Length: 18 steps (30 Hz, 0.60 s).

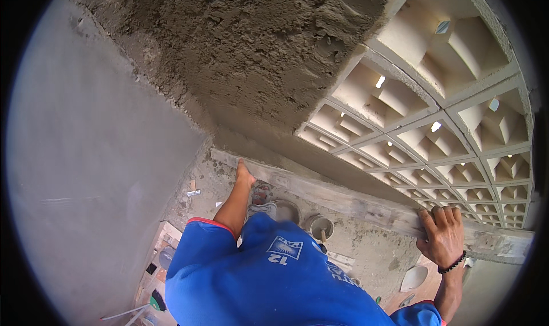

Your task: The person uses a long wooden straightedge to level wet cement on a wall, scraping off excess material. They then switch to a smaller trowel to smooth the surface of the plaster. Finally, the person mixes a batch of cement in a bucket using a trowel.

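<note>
A long, pale wooden board (329, 194) spans the wall, its face smeared with grey. Near its left end my left hand (245, 173) grips it, most of the fingers hidden from view. Toward the other end, my right hand (443, 234) has its fingers curled over the upper edge; a dark beaded bracelet circles that wrist. Along the board's wall side runs a smooth strip of wet mortar (343, 169). Rough, fresh mortar (251, 57) covers the wall beyond, bordering the decorative ventilation blocks (389, 132).
A smooth grey wall (97, 160) meets the mortared one at the left. On the dirty floor stand a bucket (319, 226) with a handled tool inside and a round container (286, 212). A pale rounded piece (414, 278) lies below my right hand. A green-headed broom (156, 300) is at lower left.
</note>
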{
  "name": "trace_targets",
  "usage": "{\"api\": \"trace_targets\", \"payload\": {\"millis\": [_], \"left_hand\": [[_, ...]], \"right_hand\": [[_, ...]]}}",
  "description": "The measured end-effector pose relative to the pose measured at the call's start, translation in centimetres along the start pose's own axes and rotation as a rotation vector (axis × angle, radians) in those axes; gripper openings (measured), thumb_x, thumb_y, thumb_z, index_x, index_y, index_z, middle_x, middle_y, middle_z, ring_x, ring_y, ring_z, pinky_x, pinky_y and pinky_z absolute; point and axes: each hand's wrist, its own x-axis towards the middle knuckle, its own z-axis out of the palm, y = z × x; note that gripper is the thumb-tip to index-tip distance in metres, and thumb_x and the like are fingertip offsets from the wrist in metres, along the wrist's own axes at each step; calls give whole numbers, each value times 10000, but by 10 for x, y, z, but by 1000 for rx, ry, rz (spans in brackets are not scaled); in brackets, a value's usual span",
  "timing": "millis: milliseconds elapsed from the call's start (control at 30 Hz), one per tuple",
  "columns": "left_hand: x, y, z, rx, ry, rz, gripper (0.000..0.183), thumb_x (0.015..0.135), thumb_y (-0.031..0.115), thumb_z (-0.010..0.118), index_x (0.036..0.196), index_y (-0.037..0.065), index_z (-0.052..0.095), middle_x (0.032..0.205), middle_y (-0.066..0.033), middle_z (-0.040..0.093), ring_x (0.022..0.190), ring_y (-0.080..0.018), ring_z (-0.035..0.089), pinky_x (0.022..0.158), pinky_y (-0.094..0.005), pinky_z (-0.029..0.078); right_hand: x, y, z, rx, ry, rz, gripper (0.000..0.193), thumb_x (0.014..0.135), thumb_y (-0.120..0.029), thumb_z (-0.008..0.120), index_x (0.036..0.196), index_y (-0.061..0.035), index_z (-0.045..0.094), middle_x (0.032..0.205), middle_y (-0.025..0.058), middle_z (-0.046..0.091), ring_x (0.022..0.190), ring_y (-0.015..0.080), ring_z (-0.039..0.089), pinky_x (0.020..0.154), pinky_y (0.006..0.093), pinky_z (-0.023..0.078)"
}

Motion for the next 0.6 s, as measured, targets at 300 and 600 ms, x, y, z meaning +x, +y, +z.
{"api": "trace_targets", "payload": {"millis": [300,600], "left_hand": [[-27,9,-4,-184,127,-86,714,814,446,637,1364,73,378,1380,-144,422,1252,-325,407,1043,-525,300],[-240,197,51,59,-169,1040,491,932,385,510,1259,22,457,1156,-125,584,949,-164,544,840,-291,416]], "right_hand": [[97,-108,-112,-499,216,-453,442,725,-160,543,1141,-12,573,971,236,579,944,333,562,787,409,418],[245,-245,-139,-742,266,-760,206,764,-189,589,920,-65,641,764,48,624,762,162,592,741,300,380]]}}
